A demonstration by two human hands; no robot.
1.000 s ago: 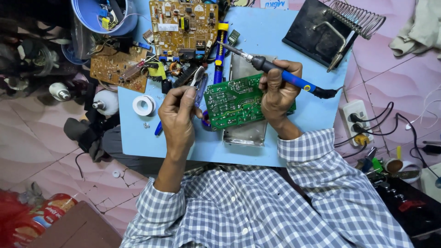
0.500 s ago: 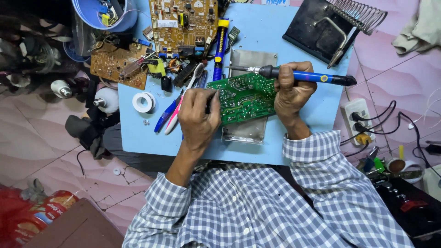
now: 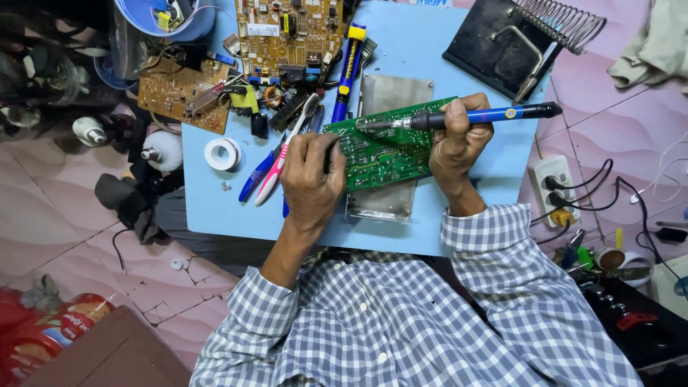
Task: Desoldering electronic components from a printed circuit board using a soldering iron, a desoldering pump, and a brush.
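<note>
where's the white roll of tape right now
In the head view the white roll of tape lies on the blue table's left side, just left of the pink-handled tool.

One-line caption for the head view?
Left hand steadies a green circuit board while right hand holds a blue soldering iron over it.

A low light-blue table (image 3: 215, 208) stands on a cracked pink tiled floor (image 3: 64, 229) in even light.

Light blue bench (image 3: 215, 208) over pink floor tiles (image 3: 64, 236). Lying directly on it: brown circuit boards (image 3: 287, 32), white tape roll (image 3: 221, 153), grey metal sheet (image 3: 390, 93), black soldering stand (image 3: 502, 50), blue-and-yellow screwdriver (image 3: 349, 68).
</note>
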